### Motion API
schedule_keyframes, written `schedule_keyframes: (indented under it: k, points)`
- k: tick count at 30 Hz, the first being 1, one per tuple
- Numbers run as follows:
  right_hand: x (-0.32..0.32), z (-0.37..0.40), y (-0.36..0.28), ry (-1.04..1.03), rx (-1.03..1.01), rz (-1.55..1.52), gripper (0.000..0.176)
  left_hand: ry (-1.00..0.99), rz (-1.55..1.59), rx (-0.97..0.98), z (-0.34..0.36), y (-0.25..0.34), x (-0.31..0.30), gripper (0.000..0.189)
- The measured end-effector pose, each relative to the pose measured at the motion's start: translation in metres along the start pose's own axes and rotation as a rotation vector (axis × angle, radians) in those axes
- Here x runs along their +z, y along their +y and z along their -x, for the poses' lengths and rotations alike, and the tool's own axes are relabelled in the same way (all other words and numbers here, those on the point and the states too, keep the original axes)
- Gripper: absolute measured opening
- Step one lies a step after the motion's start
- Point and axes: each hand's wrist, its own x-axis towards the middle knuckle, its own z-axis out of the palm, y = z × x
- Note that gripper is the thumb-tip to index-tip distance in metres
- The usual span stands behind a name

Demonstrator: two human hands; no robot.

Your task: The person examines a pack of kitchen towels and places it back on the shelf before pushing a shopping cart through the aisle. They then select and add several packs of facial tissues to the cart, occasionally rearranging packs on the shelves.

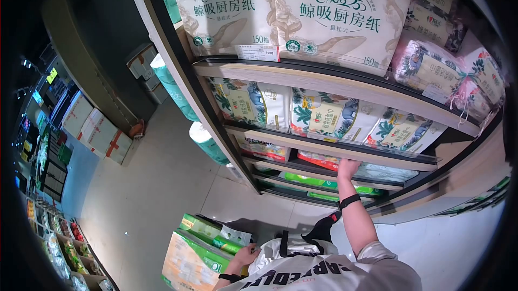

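Note:
My right hand (349,168) reaches into a low shelf compartment, at the right end of a red tissue pack (318,160). Its fingertips are hidden, so whether it grips the pack does not show. A pale blue-green pack (386,173) lies just right of that hand. Down by my body, my left hand (246,254) has curled fingers beside a stack of green and orange paper packs (189,261). White plastic (236,235) sticks out at the top of this stack, near the fingers. What the left hand holds cannot be made out.
The shelf unit (324,78) holds large kitchen paper packs (334,21), with patterned tissue packs (329,115) below. Green packs (310,180) lie on the bottom level. Teal-wrapped rolls (208,142) hang at the unit's left side. Cardboard boxes (100,132) stand farther left on the tiled floor (151,183).

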Motion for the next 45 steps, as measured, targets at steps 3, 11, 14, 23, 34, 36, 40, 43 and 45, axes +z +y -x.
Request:
schedule_keyframes:
  k: [3, 11, 14, 23, 34, 36, 40, 43, 45]
  points:
    - [-0.007, -0.011, -0.012, 0.012, -0.16, 0.315, 0.043, 0.022, 0.022, -0.007, 0.001, -0.009, 0.007, 0.054]
    - [0.014, -0.026, 0.008, -0.144, 0.242, -0.165, 0.043, 0.113, 0.125, -0.013, 0.008, -0.016, 0.019, 0.055]
    - [0.011, -0.025, 0.019, -0.186, 0.2, -0.119, 0.042, 0.137, 0.111, 0.008, 0.006, -0.02, 0.026, 0.056]
    - [-0.004, -0.025, -0.001, -0.274, 0.034, -0.185, 0.042, 0.199, 0.076, -0.068, 0.013, -0.001, 0.024, 0.053]
    - [-0.069, 0.05, 0.096, -0.833, 0.213, -0.156, 0.053, 0.431, 0.072, -0.005, 0.028, 0.016, 0.025, 0.034]
    - [-0.105, 0.086, 0.18, -1.255, 0.56, -0.069, 0.036, 0.566, 0.053, -0.043, 0.044, 0.03, 0.023, 0.029]
    - [-0.254, 0.168, 0.399, -1.566, 0.702, 0.349, 0.032, 0.778, 0.012, -0.083, 0.075, 0.033, 0.044, 0.028]
    - [-0.34, 0.178, 0.442, -1.706, 1.02, 0.66, 0.039, 0.878, -0.171, -0.169, 0.1, 0.02, 0.067, 0.037]
    - [-0.384, 0.17, 0.451, -1.434, 1.302, 0.376, 0.04, 0.729, -0.23, -0.352, 0.116, 0.01, 0.077, 0.039]
